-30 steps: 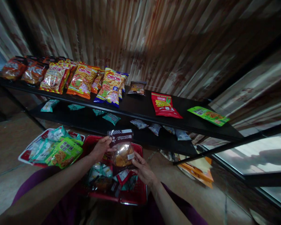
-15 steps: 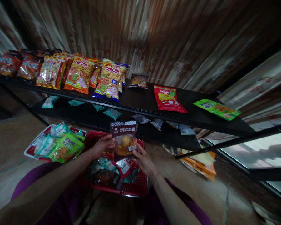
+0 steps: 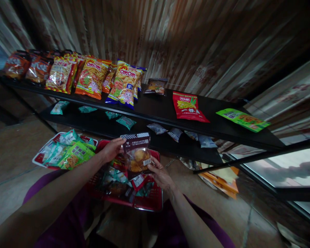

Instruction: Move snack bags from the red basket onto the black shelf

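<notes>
Both of my hands hold one dark snack packet with a clear window showing round golden pieces. My left hand grips its upper left edge. My right hand pinches its lower right corner. The packet hangs above a red shopping basket that holds several small snack packs. A matching dark packet lies on the upper black shelf behind.
A second red basket piled with green and teal packs sits at the left. The upper shelf carries a row of orange and yellow chip bags, a red bag and a green bag. Small teal and grey packs lie on the lower shelf.
The packet has risen a little out of the basket in both hands, and my view has shifted slightly.
</notes>
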The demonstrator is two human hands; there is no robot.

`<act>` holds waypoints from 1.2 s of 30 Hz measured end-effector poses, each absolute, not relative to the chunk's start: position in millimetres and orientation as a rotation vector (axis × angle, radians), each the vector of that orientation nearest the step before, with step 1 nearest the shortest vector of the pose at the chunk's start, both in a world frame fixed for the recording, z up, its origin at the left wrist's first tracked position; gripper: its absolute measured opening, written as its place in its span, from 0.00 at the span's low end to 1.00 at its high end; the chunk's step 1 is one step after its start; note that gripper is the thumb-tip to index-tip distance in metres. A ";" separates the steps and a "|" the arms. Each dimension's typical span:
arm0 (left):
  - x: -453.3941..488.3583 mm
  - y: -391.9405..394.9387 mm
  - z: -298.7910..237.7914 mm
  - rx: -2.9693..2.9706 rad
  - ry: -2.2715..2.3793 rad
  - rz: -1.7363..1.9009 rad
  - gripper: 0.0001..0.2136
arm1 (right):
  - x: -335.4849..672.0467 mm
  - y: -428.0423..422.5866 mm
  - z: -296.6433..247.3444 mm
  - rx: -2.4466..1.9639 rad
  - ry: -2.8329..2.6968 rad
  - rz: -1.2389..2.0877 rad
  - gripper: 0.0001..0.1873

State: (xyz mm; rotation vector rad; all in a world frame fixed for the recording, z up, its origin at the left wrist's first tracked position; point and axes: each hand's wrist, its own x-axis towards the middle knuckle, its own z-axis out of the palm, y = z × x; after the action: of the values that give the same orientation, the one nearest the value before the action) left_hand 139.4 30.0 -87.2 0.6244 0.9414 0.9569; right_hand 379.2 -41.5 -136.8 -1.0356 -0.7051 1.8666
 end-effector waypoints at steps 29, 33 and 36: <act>127.8 42.6 -86.5 0.819 1.232 0.867 0.18 | 376.8 -44.1 -133.9 -1.117 -0.474 1.710 0.16; 127.5 43.3 -85.2 0.856 1.224 0.909 0.18 | 375.9 -40.4 -123.5 -1.098 -0.505 1.669 0.17; 126.0 44.6 -85.9 0.846 1.232 0.900 0.17 | 374.5 -41.7 -121.1 -1.098 -0.538 1.671 0.16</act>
State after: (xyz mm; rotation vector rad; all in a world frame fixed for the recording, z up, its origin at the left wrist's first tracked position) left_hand 126.0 44.6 -85.9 0.8460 1.2323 0.9001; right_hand 374.5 -41.7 -121.1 -1.0981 -0.5380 1.6708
